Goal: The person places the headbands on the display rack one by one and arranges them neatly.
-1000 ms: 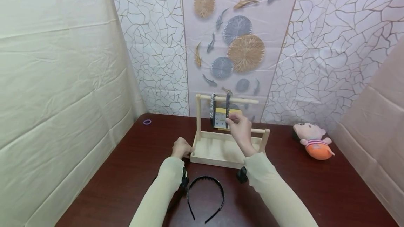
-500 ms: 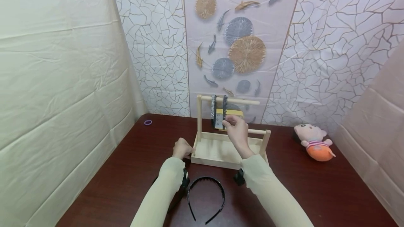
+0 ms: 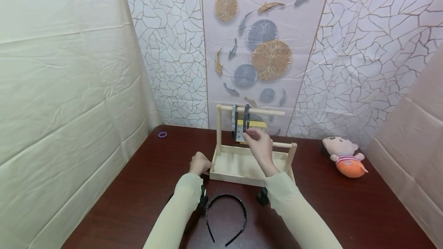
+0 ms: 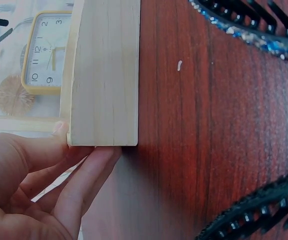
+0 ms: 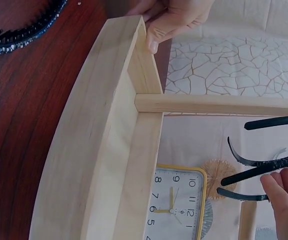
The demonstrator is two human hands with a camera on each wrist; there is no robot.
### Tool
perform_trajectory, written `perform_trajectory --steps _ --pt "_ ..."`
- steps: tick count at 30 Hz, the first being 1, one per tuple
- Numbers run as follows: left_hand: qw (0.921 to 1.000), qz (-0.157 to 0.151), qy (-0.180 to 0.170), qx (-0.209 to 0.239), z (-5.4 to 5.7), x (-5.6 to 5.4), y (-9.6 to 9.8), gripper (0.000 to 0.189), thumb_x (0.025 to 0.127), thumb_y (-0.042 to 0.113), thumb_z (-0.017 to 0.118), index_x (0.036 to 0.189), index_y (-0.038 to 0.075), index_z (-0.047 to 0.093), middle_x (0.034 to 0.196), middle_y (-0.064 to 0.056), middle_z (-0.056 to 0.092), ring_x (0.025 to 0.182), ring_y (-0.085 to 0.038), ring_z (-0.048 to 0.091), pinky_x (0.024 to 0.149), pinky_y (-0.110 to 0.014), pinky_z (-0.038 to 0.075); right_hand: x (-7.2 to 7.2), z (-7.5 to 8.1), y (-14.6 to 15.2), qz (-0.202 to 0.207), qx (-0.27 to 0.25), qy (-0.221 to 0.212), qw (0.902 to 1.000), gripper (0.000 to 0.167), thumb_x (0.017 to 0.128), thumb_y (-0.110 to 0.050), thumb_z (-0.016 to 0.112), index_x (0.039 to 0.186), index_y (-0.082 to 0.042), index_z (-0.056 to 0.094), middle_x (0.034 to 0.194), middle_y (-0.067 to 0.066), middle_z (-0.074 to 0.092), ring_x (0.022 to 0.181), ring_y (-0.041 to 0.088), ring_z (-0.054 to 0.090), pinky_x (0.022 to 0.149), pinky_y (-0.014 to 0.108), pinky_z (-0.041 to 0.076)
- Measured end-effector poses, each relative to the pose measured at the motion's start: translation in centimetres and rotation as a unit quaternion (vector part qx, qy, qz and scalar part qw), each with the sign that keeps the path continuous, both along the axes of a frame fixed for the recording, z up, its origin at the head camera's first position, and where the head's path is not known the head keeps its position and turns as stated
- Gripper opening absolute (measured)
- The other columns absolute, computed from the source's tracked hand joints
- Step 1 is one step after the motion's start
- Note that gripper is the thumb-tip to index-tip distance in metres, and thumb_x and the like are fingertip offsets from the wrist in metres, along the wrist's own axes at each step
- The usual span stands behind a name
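A small wooden stand (image 3: 235,180) has a shallow tray with a rod above it. My left hand (image 3: 200,163) grips its left end, thumb over the edge and fingers against the outside in the left wrist view. A silver-glitter headband (image 3: 234,117) hangs over the rod near the left post. Right of it hangs a black toothed headband (image 3: 247,116). My right hand (image 3: 261,145) pinches the lower part of this black headband (image 5: 264,169) between thumb and fingers. Behind the rack stands a yellow-framed clock (image 3: 257,124), partly covered by headbands and hand.
Another black headband (image 3: 245,212) lies on the table between my forearms. A further headband (image 4: 259,210) is mostly hidden under my left arm in the head view. A purple ring (image 3: 162,135) lies back left; a plush doll (image 3: 344,156) lies at right.
My right hand has shifted slightly left and down, sliding the black headband left along the rod towards the silver one. The left hand keeps its grip.
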State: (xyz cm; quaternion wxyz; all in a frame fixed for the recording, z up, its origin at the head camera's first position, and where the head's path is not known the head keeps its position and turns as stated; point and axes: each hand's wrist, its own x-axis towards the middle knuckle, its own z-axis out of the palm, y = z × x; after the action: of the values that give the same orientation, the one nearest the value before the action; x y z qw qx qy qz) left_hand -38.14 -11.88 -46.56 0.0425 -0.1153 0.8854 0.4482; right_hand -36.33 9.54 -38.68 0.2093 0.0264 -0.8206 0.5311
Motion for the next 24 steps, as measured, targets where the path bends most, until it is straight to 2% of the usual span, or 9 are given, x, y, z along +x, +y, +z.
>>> perform_trajectory --steps 6,10,15,19,24 --pt "1.0000 0.004 -0.003 -0.001 0.0 0.0 0.1 0.019 0.084 0.016 0.078 0.075 0.000 0.074 0.072 -0.012 0.069 0.054 -0.022 0.067 0.051 -0.029 0.045 0.4 0.0 0.2 -0.002 -0.032 -0.019 0.9993 0.037 0.090 -0.032 0.072 0.119 -0.009 0.070 0.113 0.009 0.072 0.106 0.024 0.068 0.088 0.041 0.054" --pt "1.0000 0.005 -0.001 0.003 0.2 0.1 0.0 0.019 0.084 0.016 0.079 0.074 0.001 0.073 0.075 -0.013 0.070 0.055 -0.023 0.068 0.051 -0.029 0.046 1.0 0.0 0.5 -0.006 -0.050 -0.014 0.9986 0.037 0.089 -0.034 0.072 0.118 -0.010 0.070 0.114 0.009 0.072 0.106 0.024 0.068 0.089 0.040 0.053" --pt "1.0000 0.003 0.001 0.008 0.3 0.3 0.0 0.017 0.084 0.015 0.078 0.076 0.001 0.073 0.078 -0.014 0.070 0.055 -0.023 0.069 0.054 -0.030 0.050 2.0 -0.1 1.1 -0.014 -0.045 -0.027 0.9985 0.033 0.089 -0.034 0.073 0.114 -0.013 0.071 0.113 0.008 0.072 0.106 0.023 0.068 0.089 0.039 0.053" --pt "0.9999 0.001 0.003 0.011 0.3 0.3 0.0 0.017 0.084 0.014 0.078 0.075 0.001 0.073 0.079 -0.015 0.070 0.056 -0.023 0.069 0.056 -0.032 0.053 3.0 -0.2 1.5 -0.020 -0.037 -0.054 0.9977 0.036 0.088 -0.037 0.073 0.115 -0.014 0.071 0.113 0.007 0.072 0.106 0.022 0.067 0.090 0.039 0.052" --pt "1.0000 -0.001 0.005 0.008 0.3 0.4 0.1 0.018 0.085 0.014 0.078 0.074 0.001 0.073 0.078 -0.015 0.071 0.055 -0.023 0.069 0.058 -0.034 0.055 4.2 -0.4 2.2 0.001 -0.038 -0.066 0.9971 0.034 0.089 -0.033 0.072 0.116 -0.012 0.071 0.111 0.009 0.072 0.106 0.023 0.066 0.090 0.038 0.051"
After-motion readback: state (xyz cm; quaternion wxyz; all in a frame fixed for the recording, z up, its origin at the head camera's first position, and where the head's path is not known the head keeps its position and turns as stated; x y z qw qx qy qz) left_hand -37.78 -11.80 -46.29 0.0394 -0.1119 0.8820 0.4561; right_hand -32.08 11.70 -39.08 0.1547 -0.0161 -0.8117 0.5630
